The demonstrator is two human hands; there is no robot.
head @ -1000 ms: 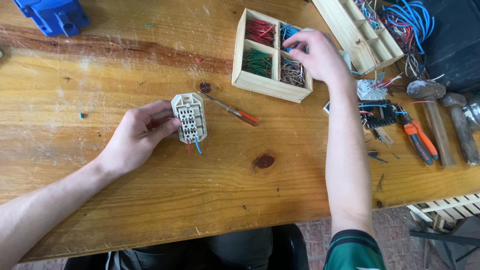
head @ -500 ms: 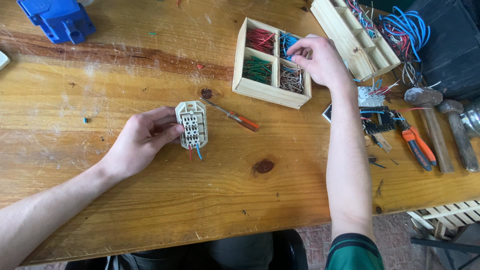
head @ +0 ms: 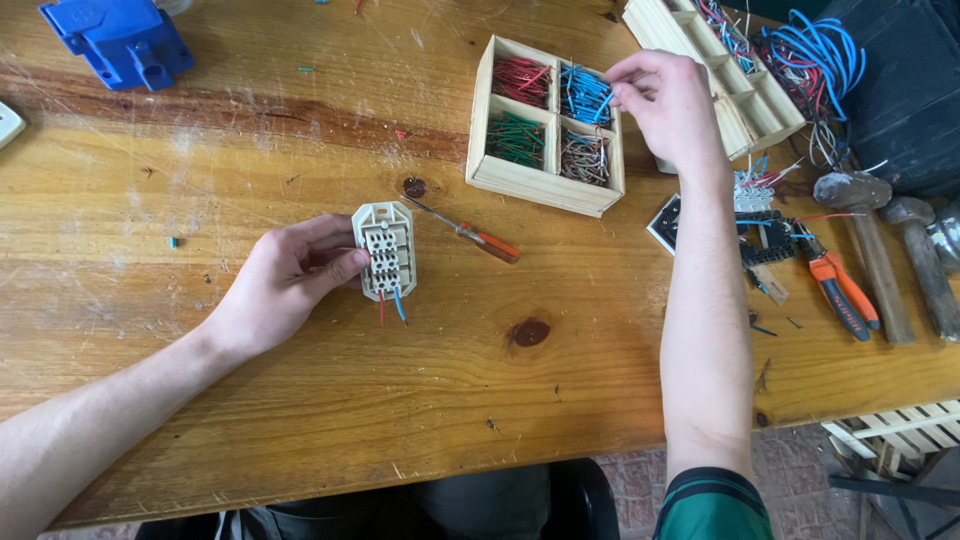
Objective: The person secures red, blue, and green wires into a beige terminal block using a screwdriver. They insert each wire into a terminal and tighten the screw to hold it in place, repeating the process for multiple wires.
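Note:
My left hand holds a cream socket insert flat on the wooden table; a red and a blue wire stick out of its near end. My right hand reaches over a small wooden box with four compartments of red, blue, green and brown wire pieces. Its fingertips pinch at the blue wires in the far right compartment. A screwdriver with an orange handle lies between the insert and the box.
A blue plastic block sits at the far left. On the right lie orange-handled pliers, two hammers, a long wooden tray and a tangle of blue cable. The table's front edge runs near my body.
My right hand has stayed over the box, its fingers closing down onto the blue wires. My left hand and the insert have kept still; the camera shifted slightly.

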